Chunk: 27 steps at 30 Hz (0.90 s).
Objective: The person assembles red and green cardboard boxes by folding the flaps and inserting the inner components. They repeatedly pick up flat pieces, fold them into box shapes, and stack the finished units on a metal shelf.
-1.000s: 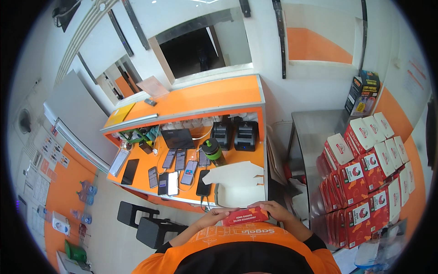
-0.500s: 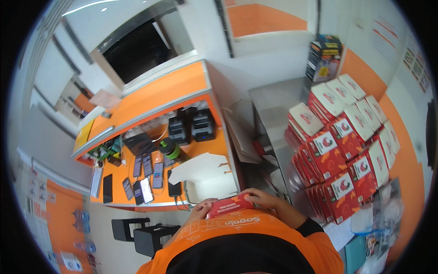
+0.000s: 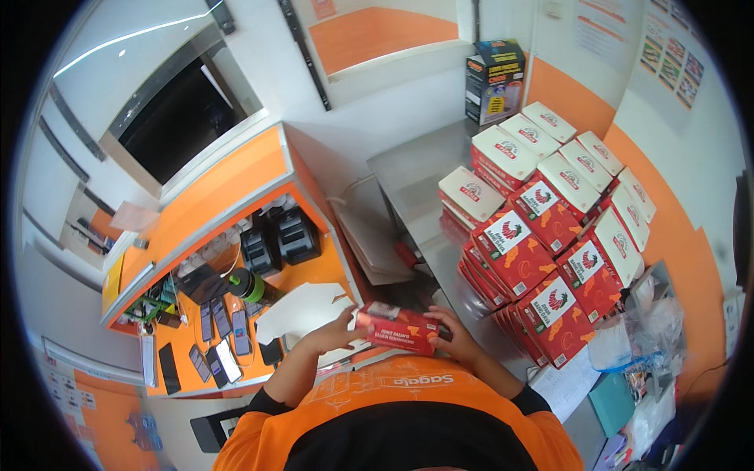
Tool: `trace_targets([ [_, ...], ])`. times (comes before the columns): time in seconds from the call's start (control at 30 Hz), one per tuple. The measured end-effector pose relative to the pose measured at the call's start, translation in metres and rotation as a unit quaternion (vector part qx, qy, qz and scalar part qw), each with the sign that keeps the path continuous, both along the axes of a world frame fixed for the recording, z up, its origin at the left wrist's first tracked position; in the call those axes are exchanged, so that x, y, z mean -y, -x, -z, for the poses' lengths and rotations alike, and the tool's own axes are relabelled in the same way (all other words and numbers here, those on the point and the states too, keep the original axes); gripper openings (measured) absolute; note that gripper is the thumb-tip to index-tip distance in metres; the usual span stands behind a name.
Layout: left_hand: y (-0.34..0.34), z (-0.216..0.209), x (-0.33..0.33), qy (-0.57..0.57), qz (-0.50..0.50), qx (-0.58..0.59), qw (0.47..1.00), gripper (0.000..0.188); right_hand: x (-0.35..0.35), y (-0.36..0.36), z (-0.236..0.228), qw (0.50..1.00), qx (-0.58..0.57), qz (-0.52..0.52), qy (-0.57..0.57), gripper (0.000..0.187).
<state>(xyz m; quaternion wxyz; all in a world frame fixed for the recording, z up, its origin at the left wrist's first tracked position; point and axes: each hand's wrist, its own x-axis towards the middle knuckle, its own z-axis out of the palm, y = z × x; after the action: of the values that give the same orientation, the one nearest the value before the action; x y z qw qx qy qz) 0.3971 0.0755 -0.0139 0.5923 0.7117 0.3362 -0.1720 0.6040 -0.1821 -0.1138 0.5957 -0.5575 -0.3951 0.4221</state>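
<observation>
The red box [image 3: 397, 334] has shifted rightward, its 2 ends gripped by closed fingers [image 3: 446, 344] of left hand [image 3: 336, 333] and right hand [image 3: 458, 333]

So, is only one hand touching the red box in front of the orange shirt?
No, the left hand and the right hand both hold the red box, one at each end.

Bright room; light strip [image 3: 135, 34] upper left; edges bowed
</observation>
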Motion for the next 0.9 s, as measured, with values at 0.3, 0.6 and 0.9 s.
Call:
trace_targets([
  [0.3,-0.107,0.067,-0.002,0.086,-0.239,0.064,0.965,0.080,0.018,-0.011,-0.037,0.937,0.303,0.176,0.007,0.084],
  [0.6,-0.262,0.194,-0.130,-0.023,-0.221,0.195,0.955,0.043,0.054,-0.008,0.061,0.982,0.146,0.084,0.081,0.052],
  [0.9,-0.312,0.188,-0.081,-0.127,-0.279,0.105,0.946,0.079,0.074,-0.002,0.045,0.989,0.061,0.095,0.093,0.044],
])
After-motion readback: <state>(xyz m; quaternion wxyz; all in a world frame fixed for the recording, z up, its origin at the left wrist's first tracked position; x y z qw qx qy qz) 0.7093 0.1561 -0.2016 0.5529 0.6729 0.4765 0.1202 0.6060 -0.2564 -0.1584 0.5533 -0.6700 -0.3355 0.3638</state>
